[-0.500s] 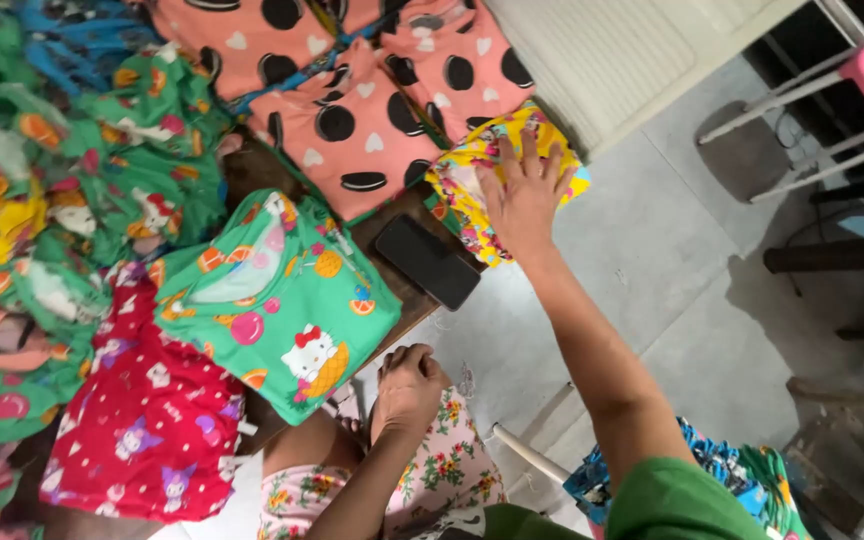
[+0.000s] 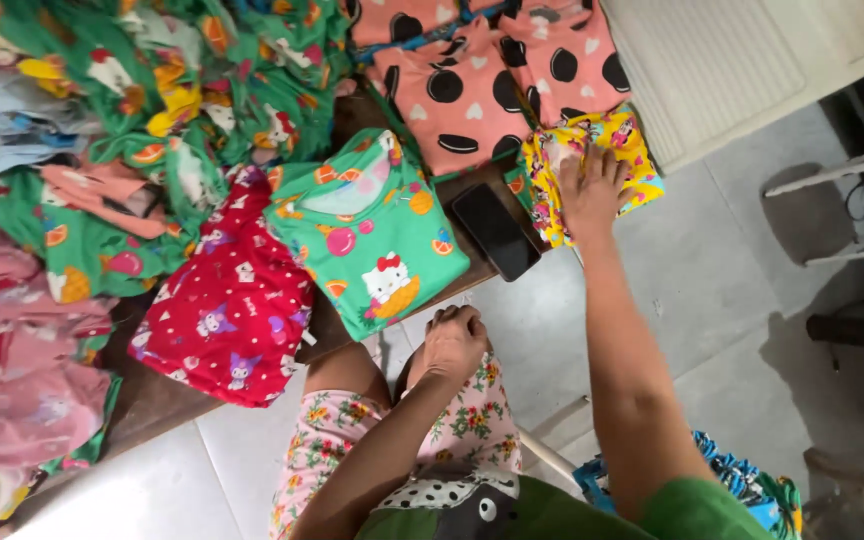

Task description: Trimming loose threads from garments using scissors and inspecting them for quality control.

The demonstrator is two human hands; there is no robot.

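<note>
My right hand (image 2: 590,190) lies flat, fingers spread, on a folded yellow printed garment (image 2: 628,150) at the table's right corner. My left hand (image 2: 452,340) is closed in a loose fist near my knee, just below the table edge, and holds nothing that I can see. A black phone (image 2: 495,230) lies on the table between the yellow garment and a folded green cartoon-print shirt (image 2: 377,235). A folded red cartoon-print garment (image 2: 232,305) lies left of the green one.
Pink garments with black dots (image 2: 497,75) lie at the back. Piles of green, pink and blue clothes (image 2: 102,150) cover the wooden table (image 2: 152,400) at left. Grey tiled floor (image 2: 712,290) lies to the right, with chair legs (image 2: 842,180) and a blue patterned cloth (image 2: 752,485).
My right hand stays pressed on the yellow garment. My left hand stays closed by my knee. The view has shifted slightly.
</note>
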